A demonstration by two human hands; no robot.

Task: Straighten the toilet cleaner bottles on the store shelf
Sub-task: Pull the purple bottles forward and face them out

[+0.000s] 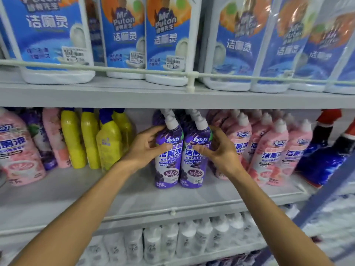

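Two purple toilet cleaner bottles with white angled caps stand side by side on the middle shelf (pixel 134 200). My left hand (pixel 143 148) grips the left purple bottle (pixel 168 166) from its left side, thumb across the label. My right hand (pixel 221 150) grips the right purple bottle (pixel 194 167) from its right side, fingers across the label. Both bottles are upright with labels facing me. More purple bottles stand behind them, mostly hidden.
Pink bottles (pixel 269 150) crowd the shelf right of my right hand, yellow spray bottles (pixel 107 141) stand to the left, and more pink bottles (pixel 17 150) at far left. Large blue-labelled jugs (pixel 165 39) fill the upper shelf behind a rail (pixel 115 69). White bottles (pixel 188 239) line the lower shelf.
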